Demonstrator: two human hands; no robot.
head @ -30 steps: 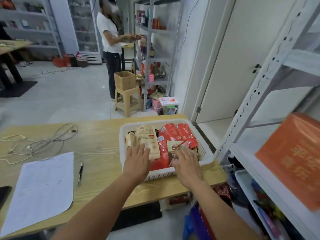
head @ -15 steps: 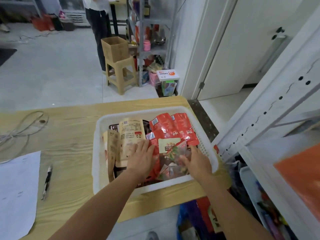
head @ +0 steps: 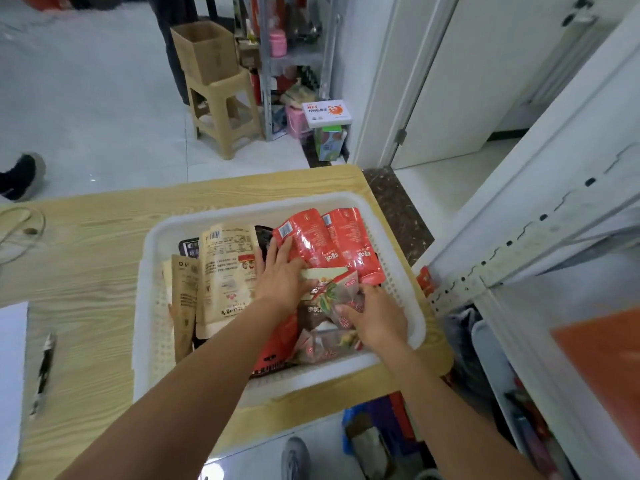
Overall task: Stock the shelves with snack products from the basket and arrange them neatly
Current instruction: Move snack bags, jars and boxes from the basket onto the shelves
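Observation:
A white plastic basket (head: 149,258) sits on the wooden table (head: 86,271), full of snack packets. Two red pouches (head: 332,244) lie at its far right, beige pouches (head: 225,271) at its left. My left hand (head: 280,275) lies flat with straight fingers on the packets in the middle, touching a red pouch. My right hand (head: 374,317) curls its fingers round a clear packet with green and red print (head: 341,294) near the basket's right side. The white metal shelf unit (head: 540,244) stands at the right.
A pen (head: 43,370) and white paper (head: 10,375) lie on the table's left, with a cable (head: 20,230) farther back. An orange pack (head: 606,368) sits on the right shelf. A stool with a cardboard box (head: 207,50) stands on the floor beyond, beside another shelf.
The view has tilted down and closer to the basket. My left hand has slid right onto the red pouch, and my right hand has closed round the clear packet.

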